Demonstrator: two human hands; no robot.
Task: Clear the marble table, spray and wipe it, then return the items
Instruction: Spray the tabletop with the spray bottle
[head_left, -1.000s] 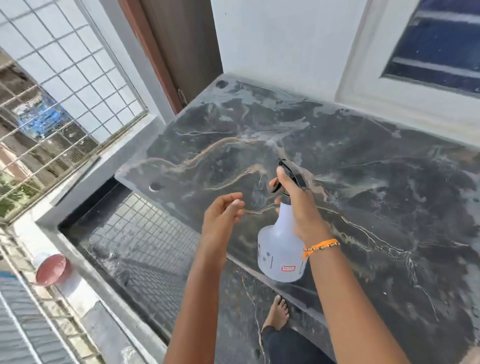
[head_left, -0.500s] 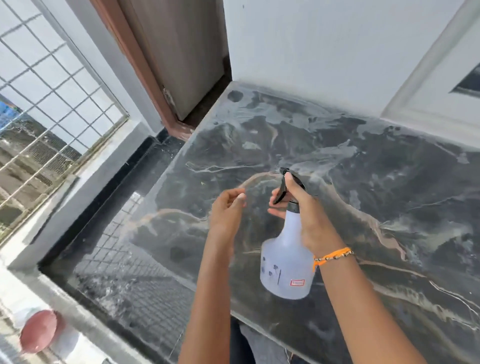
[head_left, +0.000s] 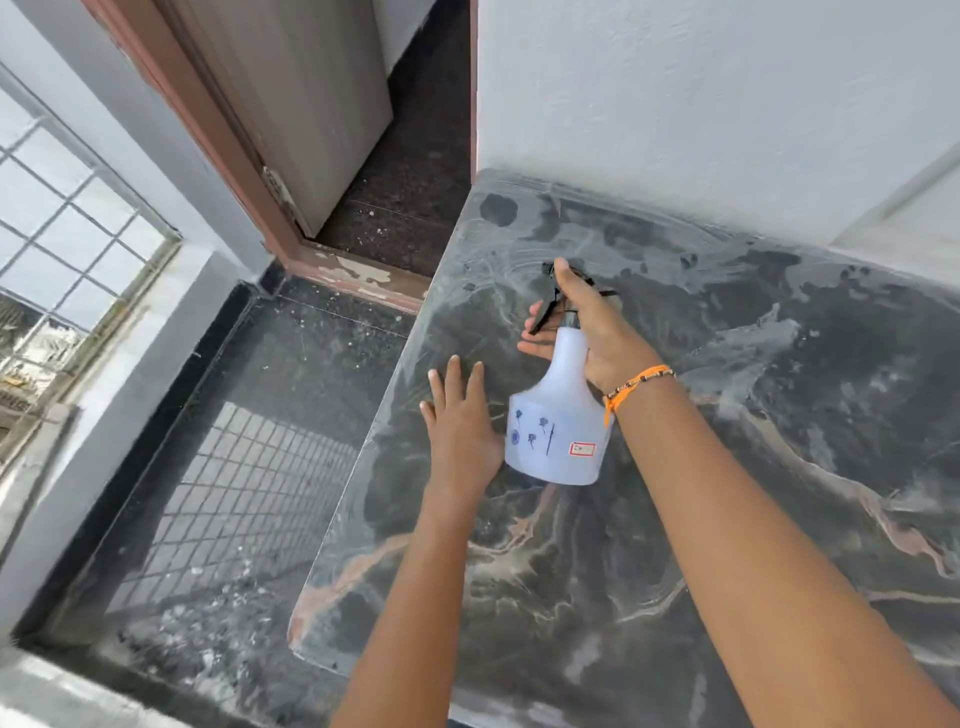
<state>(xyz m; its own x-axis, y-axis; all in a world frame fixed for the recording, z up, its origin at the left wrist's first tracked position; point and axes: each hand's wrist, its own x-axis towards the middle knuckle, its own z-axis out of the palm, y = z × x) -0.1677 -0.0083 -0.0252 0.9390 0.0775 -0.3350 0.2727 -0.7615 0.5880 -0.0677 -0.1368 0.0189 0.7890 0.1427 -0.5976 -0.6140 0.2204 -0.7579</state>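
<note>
The dark marble table (head_left: 753, 467) fills the right half of the view, streaked with pale smears. My right hand (head_left: 597, 332) grips the neck of a white spray bottle (head_left: 558, 426) with a black trigger head, held above the table's left part. An orange bracelet circles that wrist. My left hand (head_left: 460, 421) is flat with fingers spread, just left of the bottle near the table's left edge; whether it touches the marble I cannot tell.
A white wall (head_left: 701, 104) backs the table. To the left lies a dark speckled floor (head_left: 291, 415), a doorway with a brown frame (head_left: 234, 156) and grey door, and a window grille (head_left: 62, 234) beyond a grey ledge.
My left hand has gone from loosely curled beside the bottle's trigger to flat and spread lower down. The view has swung left toward the doorway. The right hand keeps the bottle.
</note>
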